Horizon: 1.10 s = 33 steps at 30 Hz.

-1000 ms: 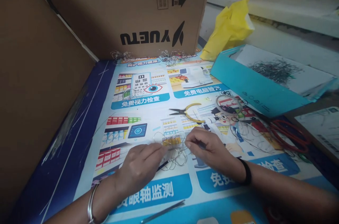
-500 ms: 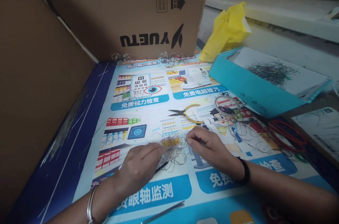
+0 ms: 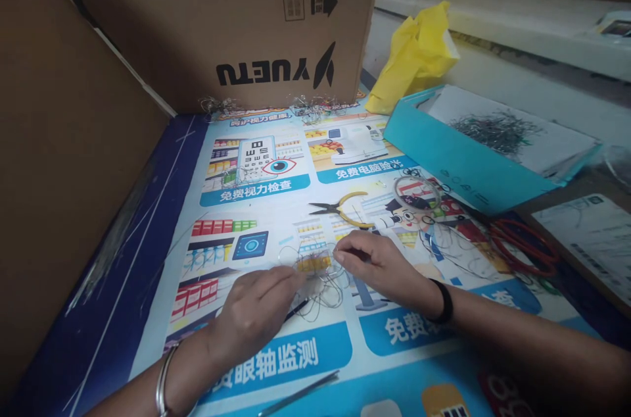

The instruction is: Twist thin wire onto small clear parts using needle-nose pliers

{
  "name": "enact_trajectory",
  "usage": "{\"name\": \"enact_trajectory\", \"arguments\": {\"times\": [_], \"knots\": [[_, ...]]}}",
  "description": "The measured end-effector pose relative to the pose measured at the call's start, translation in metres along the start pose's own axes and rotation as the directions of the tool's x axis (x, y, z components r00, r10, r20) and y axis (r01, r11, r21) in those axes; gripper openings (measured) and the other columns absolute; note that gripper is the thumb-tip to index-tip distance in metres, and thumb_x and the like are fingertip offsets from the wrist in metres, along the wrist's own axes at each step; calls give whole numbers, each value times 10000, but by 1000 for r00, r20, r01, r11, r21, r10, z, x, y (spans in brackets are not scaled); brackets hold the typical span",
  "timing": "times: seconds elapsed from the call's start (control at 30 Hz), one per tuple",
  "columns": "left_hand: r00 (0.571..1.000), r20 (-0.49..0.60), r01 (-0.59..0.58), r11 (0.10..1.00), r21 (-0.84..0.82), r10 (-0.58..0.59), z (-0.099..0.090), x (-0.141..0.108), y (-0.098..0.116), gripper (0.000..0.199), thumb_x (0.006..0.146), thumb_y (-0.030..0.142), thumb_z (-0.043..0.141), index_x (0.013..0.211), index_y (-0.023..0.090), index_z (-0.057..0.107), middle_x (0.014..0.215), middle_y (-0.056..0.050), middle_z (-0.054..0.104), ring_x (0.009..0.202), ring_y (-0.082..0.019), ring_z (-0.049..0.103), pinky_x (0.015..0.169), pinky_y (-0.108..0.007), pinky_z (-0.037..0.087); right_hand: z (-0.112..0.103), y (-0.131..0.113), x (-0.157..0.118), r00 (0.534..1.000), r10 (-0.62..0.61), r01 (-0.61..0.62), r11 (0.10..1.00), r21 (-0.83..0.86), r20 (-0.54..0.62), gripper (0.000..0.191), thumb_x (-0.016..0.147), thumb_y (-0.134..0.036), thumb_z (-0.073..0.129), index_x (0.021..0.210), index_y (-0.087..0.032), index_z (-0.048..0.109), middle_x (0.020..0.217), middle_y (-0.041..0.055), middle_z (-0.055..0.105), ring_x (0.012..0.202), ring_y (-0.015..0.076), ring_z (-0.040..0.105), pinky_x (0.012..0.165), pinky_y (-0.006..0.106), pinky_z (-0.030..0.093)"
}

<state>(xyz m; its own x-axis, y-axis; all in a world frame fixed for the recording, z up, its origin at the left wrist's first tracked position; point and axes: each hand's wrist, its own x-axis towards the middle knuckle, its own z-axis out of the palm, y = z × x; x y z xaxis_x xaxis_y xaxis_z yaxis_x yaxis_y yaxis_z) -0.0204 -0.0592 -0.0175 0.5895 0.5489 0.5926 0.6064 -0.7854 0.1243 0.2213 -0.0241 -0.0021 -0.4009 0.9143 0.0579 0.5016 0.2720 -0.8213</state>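
My left hand (image 3: 259, 305), with a metal bangle at the wrist, is closed with its fingers pressed together at the near left side of a tangle of thin wire (image 3: 328, 295). My right hand (image 3: 379, 266), wearing a black band, pinches at the tangle's right edge, where a fine strand meets the fingertips. A yellowish piece (image 3: 314, 264) shows among the loops between my hands; its kind is unclear. Beyond my right hand lie pliers with yellow handles (image 3: 340, 208), jaws pointing left. A dark thin stick (image 3: 297, 309) lies partly under my left hand.
A turquoise box (image 3: 458, 164) at the right holds a heap of short wire pieces (image 3: 497, 133). Beside it lie a wire coil (image 3: 418, 193), red cable loops (image 3: 522, 249) and a yellow bag (image 3: 414, 55). Cardboard (image 3: 276, 22) walls the back and left. Dark strips (image 3: 300, 394) lie in front.
My right hand has shifted slightly left, toward the wire tangle and my left hand. The whole view has moved a little; the left hand keeps its grip.
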Motion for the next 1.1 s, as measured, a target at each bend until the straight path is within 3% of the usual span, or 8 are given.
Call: {"name": "enact_trajectory", "arguments": {"times": [0.7,1.1], "knots": [[999,34,-7,1000,-12,7,-1,0,-1,213,851,87,520,1030,152,615,918,-62,703,842,-157,671,711,-263,549,3,3,2,999,-31,30,999,-44,-26,180,838,-211,474,684,-188,565,660,-5,585,618,114,530,561,229,385],[998,5,59,996,-73,-58,-1,7,-3,179,850,94,511,983,154,615,893,-56,702,794,-148,669,657,-249,551,3,6,2,996,-79,77,995,-57,-41,228,900,-259,423,730,-190,558,677,-1,576,637,119,525,582,236,397]]}}
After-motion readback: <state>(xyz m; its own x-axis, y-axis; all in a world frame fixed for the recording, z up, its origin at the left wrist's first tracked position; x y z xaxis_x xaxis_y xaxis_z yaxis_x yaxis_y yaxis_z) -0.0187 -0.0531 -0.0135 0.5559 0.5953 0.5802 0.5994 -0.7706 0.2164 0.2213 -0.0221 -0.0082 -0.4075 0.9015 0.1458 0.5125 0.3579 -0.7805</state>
